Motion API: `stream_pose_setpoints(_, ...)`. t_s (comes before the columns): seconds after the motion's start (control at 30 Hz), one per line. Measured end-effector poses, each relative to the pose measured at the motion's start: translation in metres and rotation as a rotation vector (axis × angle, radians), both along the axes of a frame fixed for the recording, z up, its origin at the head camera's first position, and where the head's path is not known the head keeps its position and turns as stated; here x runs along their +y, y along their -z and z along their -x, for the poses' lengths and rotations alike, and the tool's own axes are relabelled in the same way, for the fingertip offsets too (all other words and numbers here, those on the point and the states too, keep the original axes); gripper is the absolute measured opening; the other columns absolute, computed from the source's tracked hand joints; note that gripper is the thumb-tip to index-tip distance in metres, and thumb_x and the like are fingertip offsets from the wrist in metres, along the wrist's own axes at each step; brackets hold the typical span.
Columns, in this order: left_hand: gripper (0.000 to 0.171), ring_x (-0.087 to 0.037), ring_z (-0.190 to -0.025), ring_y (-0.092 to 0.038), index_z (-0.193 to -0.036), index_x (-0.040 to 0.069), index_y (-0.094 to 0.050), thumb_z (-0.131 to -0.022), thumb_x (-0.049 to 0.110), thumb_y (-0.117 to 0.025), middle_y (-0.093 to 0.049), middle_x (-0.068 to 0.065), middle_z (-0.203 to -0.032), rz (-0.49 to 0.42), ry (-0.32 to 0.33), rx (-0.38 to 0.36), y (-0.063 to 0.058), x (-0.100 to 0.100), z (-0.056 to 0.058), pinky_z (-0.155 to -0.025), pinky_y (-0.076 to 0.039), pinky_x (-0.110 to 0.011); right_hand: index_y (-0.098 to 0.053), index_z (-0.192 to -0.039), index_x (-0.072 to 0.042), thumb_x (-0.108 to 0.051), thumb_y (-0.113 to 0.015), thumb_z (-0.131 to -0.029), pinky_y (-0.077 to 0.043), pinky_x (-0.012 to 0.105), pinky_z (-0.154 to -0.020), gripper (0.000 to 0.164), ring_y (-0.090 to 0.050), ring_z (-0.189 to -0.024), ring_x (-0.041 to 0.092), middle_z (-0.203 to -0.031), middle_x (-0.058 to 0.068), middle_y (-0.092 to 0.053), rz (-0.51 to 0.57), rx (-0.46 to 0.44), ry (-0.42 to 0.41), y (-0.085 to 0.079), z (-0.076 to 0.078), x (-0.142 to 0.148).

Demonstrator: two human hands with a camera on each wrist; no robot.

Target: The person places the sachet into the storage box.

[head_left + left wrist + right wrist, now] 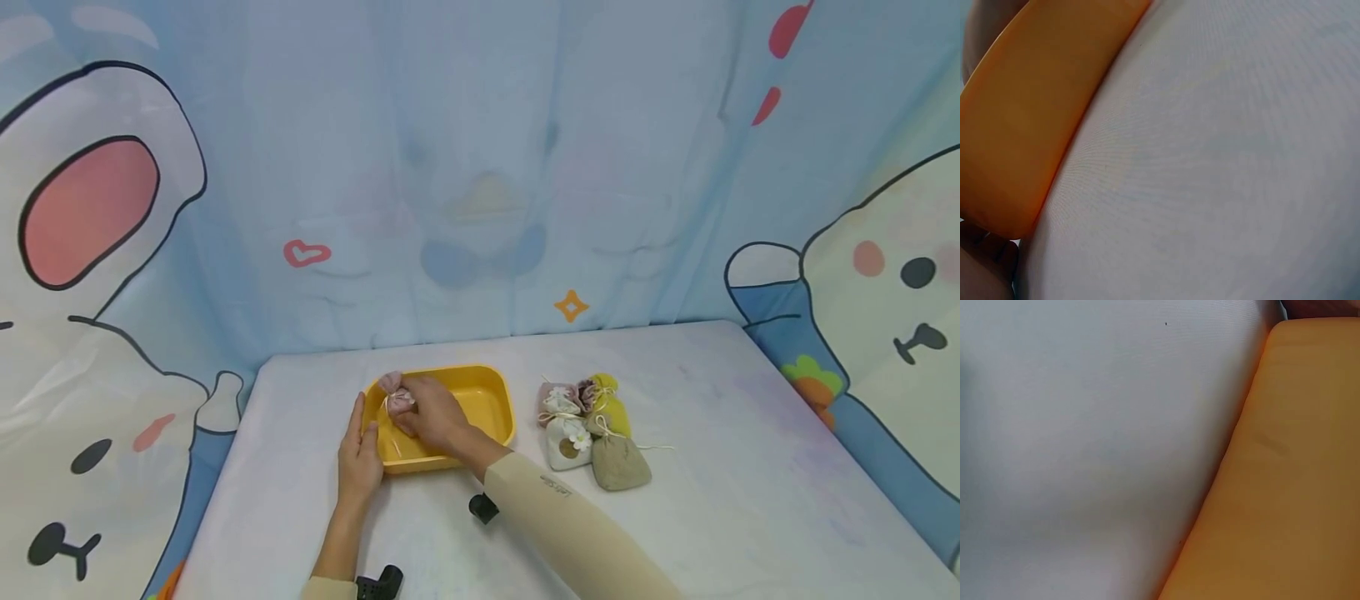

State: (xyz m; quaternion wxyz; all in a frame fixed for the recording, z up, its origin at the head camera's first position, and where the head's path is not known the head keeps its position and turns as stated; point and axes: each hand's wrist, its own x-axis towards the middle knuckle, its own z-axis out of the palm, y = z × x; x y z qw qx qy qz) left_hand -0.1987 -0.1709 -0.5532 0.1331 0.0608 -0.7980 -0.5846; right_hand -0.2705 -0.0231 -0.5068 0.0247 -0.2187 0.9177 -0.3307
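A small pink drawstring pouch (400, 402) is in my right hand (435, 414), which pinches it over the left part of a yellow plastic tray (504, 400). Part of the pouch is hidden behind the fingers. My left hand (360, 462) rests against the tray's left side with its fingers extended along the wall. In the left wrist view, the tray's outer wall (1041, 112) fills the upper left, with some left-hand fingers (988, 253) at its corner. The right wrist view shows the tray's wall (1291, 456) but not the pouch.
Right of the tray lies a cluster of several small pouches: a yellow one (611, 408), a white one with a flower (564, 446), an olive-beige one (621, 463) and a pink one (555, 400). All lie on a white-covered table (750, 483). A printed curtain (637, 167) hangs behind.
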Motion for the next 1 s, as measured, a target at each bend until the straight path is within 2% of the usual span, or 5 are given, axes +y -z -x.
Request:
stream_pose_setpoints(0.23,0.056,-0.034,-0.16,-0.021,-0.166,0.011,-0.027,-0.111,0.012,-0.038,-0.025,-0.011,-0.172,-0.01,0.007,-0.006,-0.002,0.0,0.0,-0.132,-0.017,-0.053,-0.059,-0.146,-0.021,-0.03,-0.071,-0.1,-0.05,0.04,-0.115,0.049,-0.058,-0.129,0.022,-0.14,0.004,-0.064,-0.084,-0.007,0.003,-0.004,-0.002,-0.006)
stream_pose_setpoints(0.53,0.057,-0.035,-0.161,-0.019,-0.167,0.014,-0.024,-0.112,0.014,-0.038,-0.023,-0.011,-0.173,0.002,0.02,-0.022,-0.002,0.0,-0.001,-0.132,-0.017,-0.055,-0.049,-0.156,-0.018,-0.034,-0.072,-0.099,-0.048,0.046,-0.117,0.063,-0.053,-0.14,0.023,-0.152,0.006,-0.056,-0.11,-0.024,0.019,-0.008,-0.007,-0.004)
stream_pose_setpoints(0.73,0.057,-0.033,-0.161,-0.019,-0.167,0.014,-0.024,-0.112,0.014,-0.037,-0.024,-0.009,-0.173,0.013,0.018,-0.026,0.0,-0.001,-0.001,-0.132,-0.017,-0.053,-0.051,-0.153,-0.021,-0.037,-0.07,-0.1,-0.049,0.049,-0.115,0.059,-0.05,-0.143,0.023,-0.153,0.004,-0.055,-0.12,0.011,0.015,-0.01,-0.009,-0.003)
stream_pose_setpoints(1.0,0.056,-0.035,-0.161,-0.019,-0.167,0.011,-0.024,-0.112,0.014,-0.037,-0.024,-0.011,-0.173,0.01,0.024,-0.01,0.0,0.0,-0.001,-0.132,-0.017,-0.055,-0.056,-0.15,-0.021,-0.045,-0.063,-0.103,-0.047,0.047,-0.117,0.054,-0.051,-0.141,0.023,-0.151,0.003,-0.057,-0.106,0.056,-0.017,-0.019,-0.012,0.007)
